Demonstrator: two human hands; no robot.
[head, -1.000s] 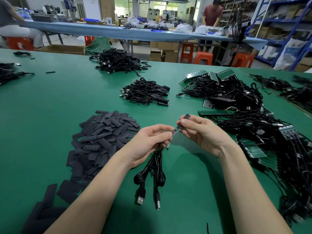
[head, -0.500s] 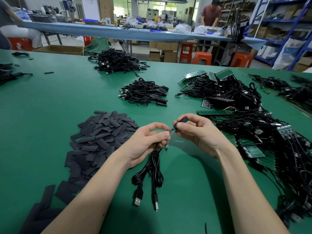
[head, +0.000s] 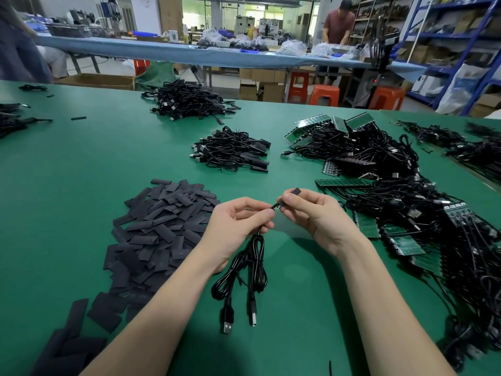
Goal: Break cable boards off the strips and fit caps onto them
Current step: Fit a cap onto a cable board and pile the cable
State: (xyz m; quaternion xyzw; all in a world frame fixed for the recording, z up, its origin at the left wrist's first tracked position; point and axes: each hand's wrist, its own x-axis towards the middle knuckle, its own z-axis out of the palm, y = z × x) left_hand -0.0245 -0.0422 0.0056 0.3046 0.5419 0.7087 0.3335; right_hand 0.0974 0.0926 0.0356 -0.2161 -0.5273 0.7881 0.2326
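Near the middle of the frame the person's two hands met above the green table (head: 81, 202). The left hand (head: 238, 226) had its thumb and fingers curled round the upper end of the black cables (head: 254, 264), which hung from it in loops, their two USB plugs (head: 227, 321) lying side by side on the table toward the bottom of the frame. The right hand (head: 311, 213) pinched a small black cap (head: 294, 192) between thumb and forefinger, the cap's far end sticking up past the fingertips. Between the two hands a short dark piece (head: 277, 205) bridged the gap; whether it was the board's end or the cap's mouth could not be told.

Left of the hands, in the lower left of the frame, lay a spread heap of flat black caps (head: 165, 226). Along the right side of the frame sprawled a tangle of cables joined to green board strips (head: 344, 183), some strips lying flat, others tilted in the heap. Above the hands sat a smaller pile of capped cables (head: 233, 151), and farther up and to the left a second pile (head: 189, 100). At the top of the frame stood a long blue table (head: 168, 51), orange stools (head: 324, 95), and a person in a dark red shirt (head: 339, 23) bent over the blue table.
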